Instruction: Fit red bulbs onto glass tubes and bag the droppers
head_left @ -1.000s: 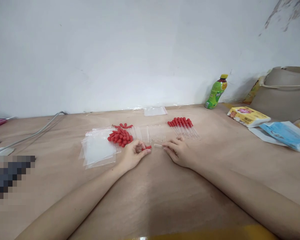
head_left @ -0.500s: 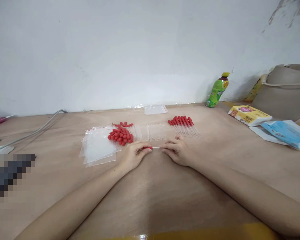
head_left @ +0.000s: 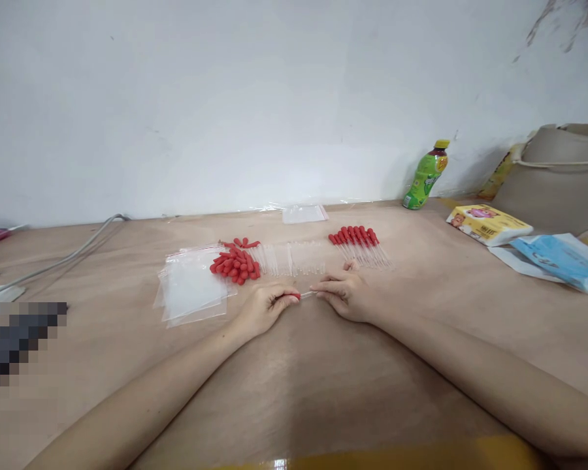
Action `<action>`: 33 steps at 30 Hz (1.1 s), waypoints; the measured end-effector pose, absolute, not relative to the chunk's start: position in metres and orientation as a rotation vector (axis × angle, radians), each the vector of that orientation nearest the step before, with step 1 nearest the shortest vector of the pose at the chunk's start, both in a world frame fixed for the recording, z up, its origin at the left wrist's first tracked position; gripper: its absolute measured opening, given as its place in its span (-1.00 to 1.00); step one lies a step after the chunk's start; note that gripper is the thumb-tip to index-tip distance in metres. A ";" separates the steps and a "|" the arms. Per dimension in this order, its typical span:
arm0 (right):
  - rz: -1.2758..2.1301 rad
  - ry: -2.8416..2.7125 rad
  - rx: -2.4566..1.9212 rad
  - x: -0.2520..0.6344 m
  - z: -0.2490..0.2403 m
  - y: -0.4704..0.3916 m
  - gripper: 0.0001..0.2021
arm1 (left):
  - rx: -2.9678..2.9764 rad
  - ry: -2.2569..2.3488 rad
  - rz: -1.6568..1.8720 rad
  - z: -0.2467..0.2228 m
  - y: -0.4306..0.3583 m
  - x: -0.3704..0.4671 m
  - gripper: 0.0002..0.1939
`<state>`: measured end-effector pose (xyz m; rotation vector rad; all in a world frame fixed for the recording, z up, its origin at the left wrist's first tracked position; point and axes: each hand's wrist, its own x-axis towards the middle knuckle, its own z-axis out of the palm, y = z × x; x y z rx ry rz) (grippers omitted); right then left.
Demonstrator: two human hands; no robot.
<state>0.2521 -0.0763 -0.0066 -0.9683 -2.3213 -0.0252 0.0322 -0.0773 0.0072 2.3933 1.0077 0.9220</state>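
Between finger and thumb, my left hand (head_left: pixel 267 305) pinches a red rubber bulb (head_left: pixel 296 296), most of it hidden by the fingers. A thin clear glass dropper tube (head_left: pixel 308 295) runs from the bulb's mouth to my right hand (head_left: pixel 345 294), whose fingertips are closed on it. Beyond my left hand lies a heap of red rubber bulbs (head_left: pixel 235 264). A row of loose clear tubes (head_left: pixel 294 258) is spread just past both hands. Several droppers with red bulbs on their tubes (head_left: pixel 355 236) lie side by side beyond my right hand.
Clear zip bags (head_left: pixel 196 284) are stacked at left, and another bag (head_left: pixel 304 214) lies by the wall. A green bottle (head_left: pixel 425 176), yellow tissue pack (head_left: pixel 487 224), blue packet (head_left: pixel 566 261) and beige bag (head_left: pixel 553 176) stand or lie at right. A grey cable (head_left: pixel 88 245) crosses the left side.
The bulb end in my left hand has dipped slightly, so the tube now slants, and less red shows past the fingers. Both hands keep their grip.
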 end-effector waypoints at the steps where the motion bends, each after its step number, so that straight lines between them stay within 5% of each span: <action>1: -0.044 -2.314 -0.977 0.252 -0.007 -0.077 -0.78 | 2.377 1.017 0.939 0.006 -0.077 0.032 -0.88; 11: -0.199 -2.381 -0.961 0.249 -0.005 -0.082 -0.74 | 2.393 1.045 0.963 0.001 -0.078 0.030 -0.88; 33: 0.231 -2.501 -1.070 0.230 0.003 -0.085 -0.74 | 2.512 0.945 0.921 -0.004 -0.078 0.030 -0.86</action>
